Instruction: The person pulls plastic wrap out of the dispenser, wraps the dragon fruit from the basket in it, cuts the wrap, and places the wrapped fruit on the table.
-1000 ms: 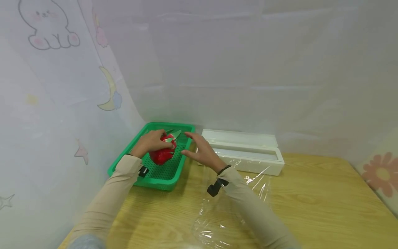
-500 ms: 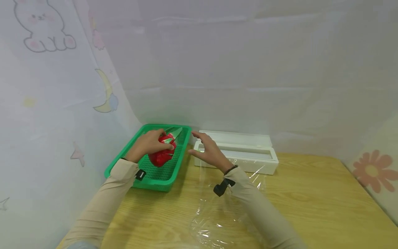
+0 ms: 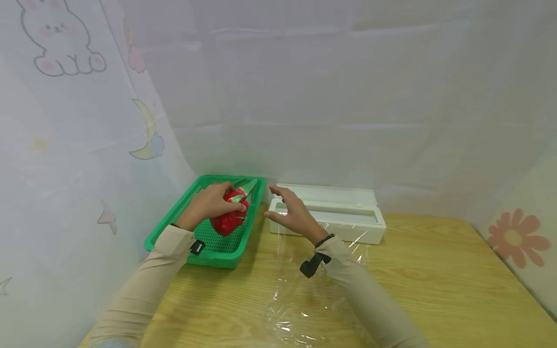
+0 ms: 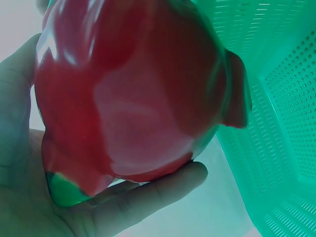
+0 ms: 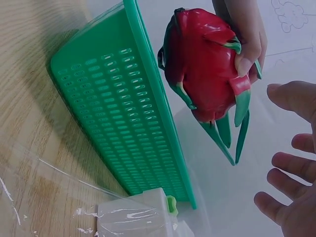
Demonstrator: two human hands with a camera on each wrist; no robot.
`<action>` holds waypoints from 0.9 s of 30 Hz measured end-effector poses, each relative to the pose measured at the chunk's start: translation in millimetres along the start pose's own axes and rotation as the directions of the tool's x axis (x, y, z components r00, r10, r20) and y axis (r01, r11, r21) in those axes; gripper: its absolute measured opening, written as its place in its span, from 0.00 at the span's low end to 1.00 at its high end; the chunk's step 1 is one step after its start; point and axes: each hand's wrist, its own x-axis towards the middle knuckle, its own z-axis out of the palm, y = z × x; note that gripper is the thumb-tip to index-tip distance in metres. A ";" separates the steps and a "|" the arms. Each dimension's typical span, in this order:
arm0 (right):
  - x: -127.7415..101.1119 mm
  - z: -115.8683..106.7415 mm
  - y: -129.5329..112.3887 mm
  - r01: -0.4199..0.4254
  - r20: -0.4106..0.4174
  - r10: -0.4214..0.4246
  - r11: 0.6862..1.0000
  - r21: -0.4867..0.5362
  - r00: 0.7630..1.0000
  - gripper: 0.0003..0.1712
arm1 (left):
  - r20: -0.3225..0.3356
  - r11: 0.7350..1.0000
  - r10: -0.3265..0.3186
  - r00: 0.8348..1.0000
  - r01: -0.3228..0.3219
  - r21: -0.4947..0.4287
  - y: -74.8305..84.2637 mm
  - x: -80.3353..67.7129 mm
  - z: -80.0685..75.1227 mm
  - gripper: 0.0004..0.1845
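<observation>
Head view shows a sheet of cling film already spread on the counter with nothing on it, the right hand hovering with a wide, empty grip, and the left hand gripping the dragon fruit over the green basket, not yet wrapped.

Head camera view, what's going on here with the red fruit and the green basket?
A person's left hand grips a red dragon fruit with green scales, holding it over the green perforated plastic basket at the back left of the wooden table. The right hand is open, fingers spread, hovering just beside the fruit without touching it. Behind it lies an open white cling-film dispenser box, and a sheet of clear plastic wrap is spread on the table in front.
</observation>
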 end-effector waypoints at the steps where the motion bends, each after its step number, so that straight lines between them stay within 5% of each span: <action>1: -0.4 -0.7 0.2 0.002 -0.002 -0.002 1.000 0.002 1.000 0.44 | -0.003 1.000 0.002 1.000 -0.002 0.000 0.5 0.4 0.2 0.35; 27: -14.6 -22.6 1.8 -0.033 -0.059 0.037 0.997 0.066 0.998 0.41 | -0.048 0.997 0.071 0.996 -0.070 0.015 34.4 3.5 -3.1 0.34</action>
